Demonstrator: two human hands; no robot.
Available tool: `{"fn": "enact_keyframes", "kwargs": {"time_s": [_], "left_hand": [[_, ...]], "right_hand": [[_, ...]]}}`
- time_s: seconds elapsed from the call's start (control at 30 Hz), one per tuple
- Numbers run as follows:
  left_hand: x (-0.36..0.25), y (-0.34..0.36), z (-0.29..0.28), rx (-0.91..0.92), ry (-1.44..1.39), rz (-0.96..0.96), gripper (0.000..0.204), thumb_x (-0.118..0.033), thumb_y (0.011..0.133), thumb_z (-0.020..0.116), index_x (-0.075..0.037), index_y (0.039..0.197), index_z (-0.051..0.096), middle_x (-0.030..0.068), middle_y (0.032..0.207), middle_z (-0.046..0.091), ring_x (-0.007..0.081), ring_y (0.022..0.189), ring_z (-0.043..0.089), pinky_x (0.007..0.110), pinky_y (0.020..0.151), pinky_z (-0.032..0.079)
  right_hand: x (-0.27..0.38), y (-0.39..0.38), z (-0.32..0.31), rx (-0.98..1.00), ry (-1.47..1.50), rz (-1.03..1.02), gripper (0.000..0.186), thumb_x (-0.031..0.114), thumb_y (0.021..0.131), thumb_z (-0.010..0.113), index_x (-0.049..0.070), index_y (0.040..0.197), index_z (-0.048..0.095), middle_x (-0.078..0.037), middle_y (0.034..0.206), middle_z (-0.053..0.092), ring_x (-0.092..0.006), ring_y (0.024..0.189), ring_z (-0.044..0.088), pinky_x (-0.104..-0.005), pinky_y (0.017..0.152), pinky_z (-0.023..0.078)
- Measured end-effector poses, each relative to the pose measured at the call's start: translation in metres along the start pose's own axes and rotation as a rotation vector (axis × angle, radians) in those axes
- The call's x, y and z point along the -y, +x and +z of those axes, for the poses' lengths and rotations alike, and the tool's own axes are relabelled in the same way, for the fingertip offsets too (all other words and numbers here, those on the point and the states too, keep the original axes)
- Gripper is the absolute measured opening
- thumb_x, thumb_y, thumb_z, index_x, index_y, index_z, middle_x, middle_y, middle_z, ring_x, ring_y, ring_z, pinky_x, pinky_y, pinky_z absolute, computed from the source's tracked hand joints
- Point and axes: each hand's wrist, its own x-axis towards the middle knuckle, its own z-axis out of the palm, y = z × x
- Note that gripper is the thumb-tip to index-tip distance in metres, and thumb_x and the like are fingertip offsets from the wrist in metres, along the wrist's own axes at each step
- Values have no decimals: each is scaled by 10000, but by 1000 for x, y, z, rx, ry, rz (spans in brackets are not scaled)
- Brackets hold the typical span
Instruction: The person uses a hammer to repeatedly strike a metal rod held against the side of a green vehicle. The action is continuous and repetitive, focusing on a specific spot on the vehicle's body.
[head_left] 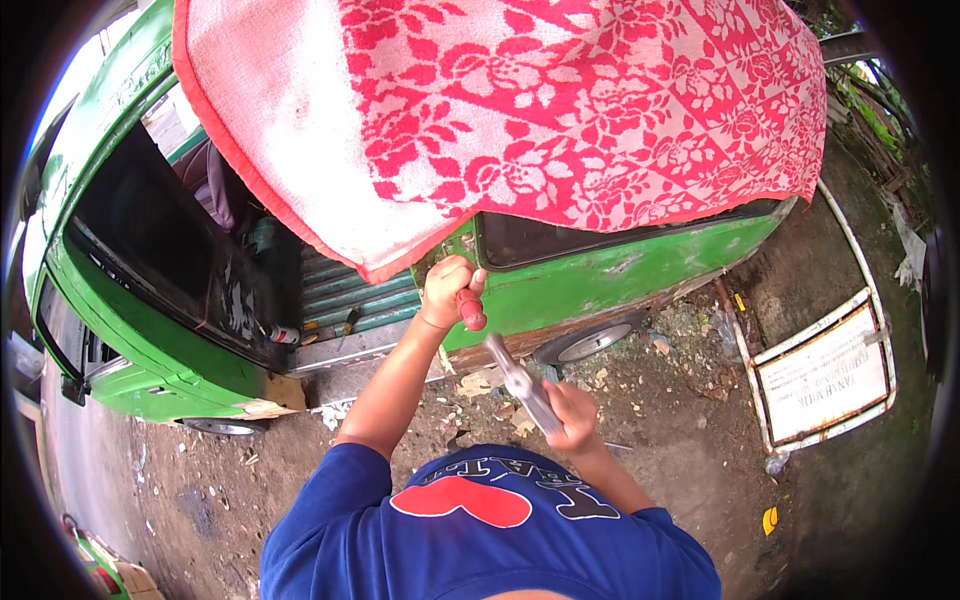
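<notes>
My left hand point(453, 290) is wrapped round a tool with a red handle point(472, 314), held against the green van body point(590, 285) just beside the door opening. The rounded butt of that handle points toward me; its working end is hidden by my hand. My right hand point(572, 418) grips a grey metal hammer point(522, 384), slightly blurred, whose upper end is close to the red butt but apart from it. A red and white flowered towel point(560, 120) drapes over the van's roof and hangs just above my left hand.
The van's open doorway shows a ribbed green floor point(355, 285) with a small can point(285, 334) lying by the sill. A wheel point(595, 343) sits below the panel. At right, a rusty white metal frame point(828, 375) rests on the dirt ground point(680, 470), which is scattered with debris.
</notes>
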Motion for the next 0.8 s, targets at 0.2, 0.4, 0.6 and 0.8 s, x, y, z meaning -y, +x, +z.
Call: {"fn": "enact_keyframes", "kwargs": {"time_s": [0.2, 0.4, 0.6, 0.8], "left_hand": [[0, -3, -3, 9, -21, 2, 327, -18, 786, 692, -59, 619, 414, 68, 601, 494, 251, 509, 498, 361, 482, 412], [-5, -15, -1, 110, -98, 104, 352, -25, 721, 716, -75, 586, 395, 54, 604, 498, 244, 496, 482, 350, 488, 394], [7, -3, -12, 132, -176, 181, 369, -29, 730, 704, -80, 579, 371, 65, 561, 434, 256, 467, 457, 362, 460, 378], [14, -1, -17, 167, -198, 246, 352, -26, 740, 696, -89, 580, 388, 52, 547, 414, 244, 452, 455, 362, 453, 379]], "right_hand": [[-23, -17, -12, -8, 223, 199, 559, -65, 724, 650, 46, 1271, 614, -101, 666, 556, -225, 523, 515, -309, 478, 392], [-14, -30, -4, -41, 255, 375, 349, -2, 838, 615, -15, 1186, 636, -92, 728, 605, -166, 563, 545, -280, 518, 409], [26, -23, 27, -216, 255, 555, 171, 39, 908, 584, -44, 1040, 655, -66, 747, 622, -117, 600, 566, -258, 541, 447], [48, -29, 53, -179, 85, 376, 395, 59, 948, 535, -75, 1319, 514, -78, 748, 585, -114, 583, 518, -260, 523, 448]]}}
